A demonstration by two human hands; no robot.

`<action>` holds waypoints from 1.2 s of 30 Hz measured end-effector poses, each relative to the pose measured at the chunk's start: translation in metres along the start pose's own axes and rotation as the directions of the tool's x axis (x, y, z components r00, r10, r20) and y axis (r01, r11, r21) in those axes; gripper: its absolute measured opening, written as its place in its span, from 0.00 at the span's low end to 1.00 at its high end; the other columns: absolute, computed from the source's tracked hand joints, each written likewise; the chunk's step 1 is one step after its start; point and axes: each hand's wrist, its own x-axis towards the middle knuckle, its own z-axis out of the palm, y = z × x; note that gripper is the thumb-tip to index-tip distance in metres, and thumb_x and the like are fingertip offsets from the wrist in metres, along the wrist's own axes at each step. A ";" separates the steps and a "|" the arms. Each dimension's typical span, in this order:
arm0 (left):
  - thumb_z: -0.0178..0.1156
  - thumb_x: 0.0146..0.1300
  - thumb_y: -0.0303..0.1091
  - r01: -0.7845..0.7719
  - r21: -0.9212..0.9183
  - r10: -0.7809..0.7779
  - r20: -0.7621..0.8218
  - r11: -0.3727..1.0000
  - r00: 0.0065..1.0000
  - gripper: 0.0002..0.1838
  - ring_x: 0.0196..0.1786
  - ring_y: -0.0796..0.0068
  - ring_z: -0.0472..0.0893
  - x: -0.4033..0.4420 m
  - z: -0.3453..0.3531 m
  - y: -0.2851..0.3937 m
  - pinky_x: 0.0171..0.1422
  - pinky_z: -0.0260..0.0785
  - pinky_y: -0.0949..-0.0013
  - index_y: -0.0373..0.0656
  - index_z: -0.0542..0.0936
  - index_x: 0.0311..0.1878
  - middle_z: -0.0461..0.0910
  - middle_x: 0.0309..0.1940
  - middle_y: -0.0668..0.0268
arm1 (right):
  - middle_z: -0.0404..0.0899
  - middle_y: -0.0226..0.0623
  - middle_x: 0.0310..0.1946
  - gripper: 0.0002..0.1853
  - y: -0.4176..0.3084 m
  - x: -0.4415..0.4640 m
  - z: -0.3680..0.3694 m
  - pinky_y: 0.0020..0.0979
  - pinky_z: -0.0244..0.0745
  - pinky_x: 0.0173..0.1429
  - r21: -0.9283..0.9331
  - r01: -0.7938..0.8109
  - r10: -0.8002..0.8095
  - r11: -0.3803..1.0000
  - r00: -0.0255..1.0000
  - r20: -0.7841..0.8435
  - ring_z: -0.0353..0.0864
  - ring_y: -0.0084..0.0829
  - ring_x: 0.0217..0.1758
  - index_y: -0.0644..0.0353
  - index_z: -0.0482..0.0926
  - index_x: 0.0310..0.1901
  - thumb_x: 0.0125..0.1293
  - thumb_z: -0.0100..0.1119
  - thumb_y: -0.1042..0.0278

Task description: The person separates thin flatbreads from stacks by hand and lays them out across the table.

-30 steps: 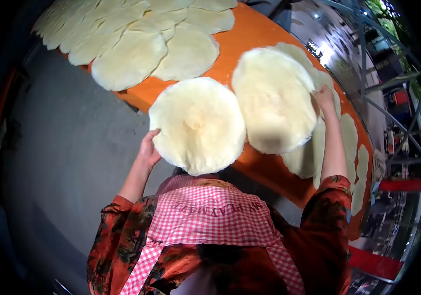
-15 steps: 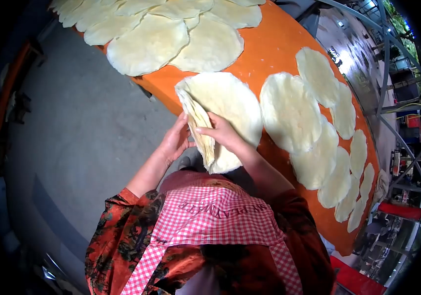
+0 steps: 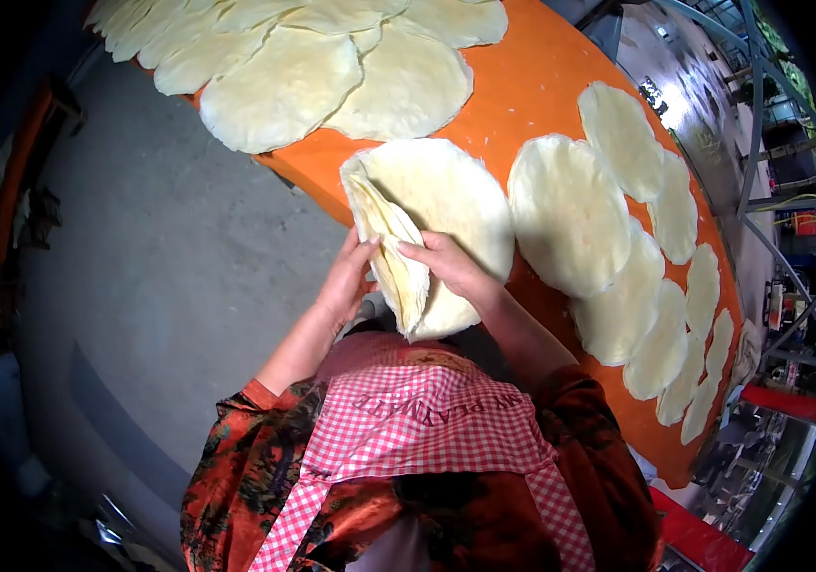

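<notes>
A pile of thin, round, pale flatbreads [image 3: 455,195] lies at the near edge of the orange-covered table, partly overhanging it. Its left edge is curled up into a fold with several layers showing. My left hand [image 3: 344,279] grips the outer left side of this fold, thumb on top and fingers underneath. Over the pile, my right hand [image 3: 453,264] pinches the fold's inner side, its thumb pointing left against the layers. The ends of some fingers on both hands are hidden by the bread.
More flatbreads [image 3: 279,91] overlap at the table's far left. Others [image 3: 570,214] spread along the right side of the orange cover [image 3: 498,95]. Grey floor [image 3: 169,219] lies left of the table. Metal frame bars [image 3: 751,124] stand beyond its right edge.
The fold has opened somewhat wider and rolled a little to the right. My right hand has shifted slightly right, and my left thumb now lies over the fold's edge.
</notes>
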 end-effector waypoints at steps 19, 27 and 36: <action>0.45 0.64 0.22 -0.096 -0.055 0.085 -0.167 0.994 0.982 0.22 0.48 0.69 0.80 0.009 -0.034 -0.007 0.54 0.74 0.69 0.34 0.70 0.62 0.79 0.51 0.58 | 0.85 0.38 0.34 0.15 0.001 0.003 -0.067 0.32 0.77 0.43 -0.198 0.193 -0.242 0.961 0.933 -0.265 0.84 0.32 0.34 0.62 0.82 0.44 0.62 0.61 0.61; 0.57 0.67 0.30 -0.178 0.208 0.189 -0.035 0.962 0.981 0.16 0.42 0.78 0.79 0.020 -0.010 -0.025 0.46 0.74 0.73 0.38 0.74 0.56 0.80 0.45 0.66 | 0.84 0.47 0.36 0.18 -0.007 -0.001 0.023 0.36 0.77 0.46 -0.662 0.180 -0.375 0.727 0.913 -0.163 0.85 0.39 0.40 0.63 0.80 0.49 0.62 0.61 0.60; 0.48 0.60 0.25 -0.193 0.098 0.214 -0.297 0.976 0.931 0.19 0.47 0.68 0.81 0.034 -0.070 -0.039 0.55 0.73 0.67 0.33 0.74 0.55 0.81 0.46 0.59 | 0.83 0.40 0.33 0.17 0.034 0.012 -0.093 0.36 0.75 0.43 -0.476 0.030 -0.217 0.879 0.914 -0.343 0.81 0.30 0.35 0.66 0.81 0.44 0.62 0.58 0.61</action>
